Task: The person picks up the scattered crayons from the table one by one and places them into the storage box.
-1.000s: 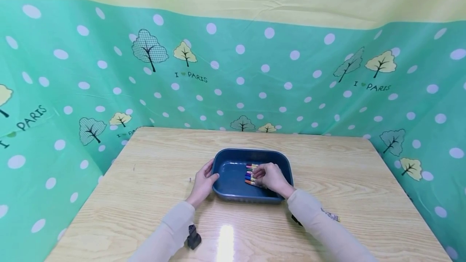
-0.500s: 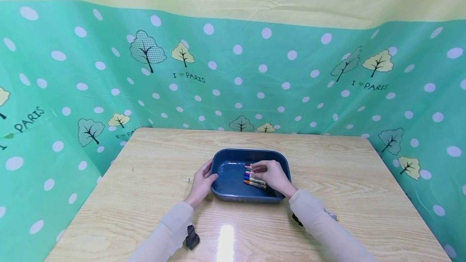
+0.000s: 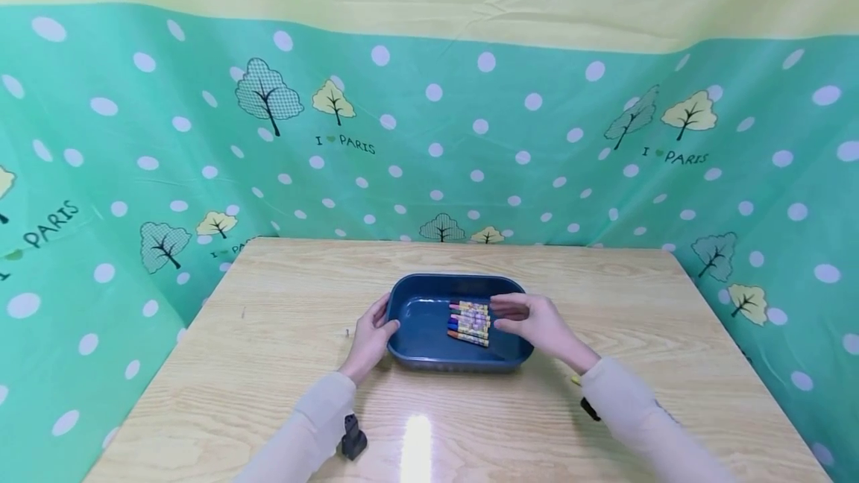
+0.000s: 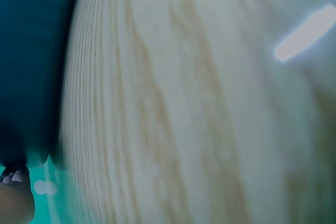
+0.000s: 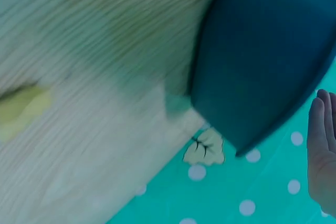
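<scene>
A dark blue rectangular bin [image 3: 419, 330] sits on the wooden table in the head view. Several paper-wrapped crayons [image 3: 471, 323] lie side by side in its right half, with pink, purple, blue and orange tips facing left. My left hand [image 3: 367, 338] grips the bin's left wall, thumb over the rim and fingers outside. Over the bin's right end is my right hand [image 3: 537, 324], fingers extended and nothing held, a little right of the crayons. The right wrist view has this hand [image 5: 323, 153] at its right edge, beyond the bin's outer wall [image 5: 257, 61].
A yellow piece [image 3: 576, 379] lies on the table [image 3: 302, 282] beside the right sleeve, partly hidden by it. A tiny item [image 3: 347, 333] lies left of the left hand. Behind the table hangs a green dotted curtain [image 3: 436, 162]. Black wrist devices [image 3: 353, 438] show under the sleeves.
My right hand has drawn off the crayons to the right and its fingers have spread, so the crayons are now uncovered. My left hand stays on the bin.
</scene>
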`<act>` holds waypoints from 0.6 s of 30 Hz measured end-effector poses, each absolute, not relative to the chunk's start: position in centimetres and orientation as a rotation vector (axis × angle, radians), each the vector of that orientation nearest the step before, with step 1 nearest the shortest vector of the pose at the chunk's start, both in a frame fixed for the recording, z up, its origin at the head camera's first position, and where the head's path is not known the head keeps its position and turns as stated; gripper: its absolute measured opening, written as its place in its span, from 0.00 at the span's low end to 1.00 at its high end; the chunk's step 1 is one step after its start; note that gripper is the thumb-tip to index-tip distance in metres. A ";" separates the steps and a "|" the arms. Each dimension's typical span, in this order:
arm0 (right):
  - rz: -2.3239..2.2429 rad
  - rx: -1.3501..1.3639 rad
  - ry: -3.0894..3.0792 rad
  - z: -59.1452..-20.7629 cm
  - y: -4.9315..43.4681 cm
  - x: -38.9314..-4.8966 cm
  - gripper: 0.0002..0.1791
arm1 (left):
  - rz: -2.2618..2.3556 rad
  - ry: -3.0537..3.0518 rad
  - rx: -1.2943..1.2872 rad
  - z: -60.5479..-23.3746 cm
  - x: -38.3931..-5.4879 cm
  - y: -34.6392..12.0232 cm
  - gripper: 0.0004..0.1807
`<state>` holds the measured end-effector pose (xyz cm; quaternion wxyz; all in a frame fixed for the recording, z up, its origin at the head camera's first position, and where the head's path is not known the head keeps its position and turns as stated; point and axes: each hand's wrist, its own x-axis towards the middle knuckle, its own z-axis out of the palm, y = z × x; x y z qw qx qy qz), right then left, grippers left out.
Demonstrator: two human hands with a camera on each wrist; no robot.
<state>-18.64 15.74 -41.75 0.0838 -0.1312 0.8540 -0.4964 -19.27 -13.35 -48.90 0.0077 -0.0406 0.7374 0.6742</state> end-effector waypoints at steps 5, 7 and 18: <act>-1.465 -0.380 2.568 -40.9 18.0 -18.0 0.23 | 2.098 2.312 -0.132 -48.7 -19.5 -13.3 0.31; -1.445 -0.357 2.594 -40.7 19.0 -17.7 0.23 | 2.098 2.313 -0.138 -48.6 -19.5 -13.3 0.31; -1.341 -0.340 2.729 -41.2 24.0 -16.1 0.22 | 2.100 2.307 -0.147 -48.8 -19.3 -13.3 0.32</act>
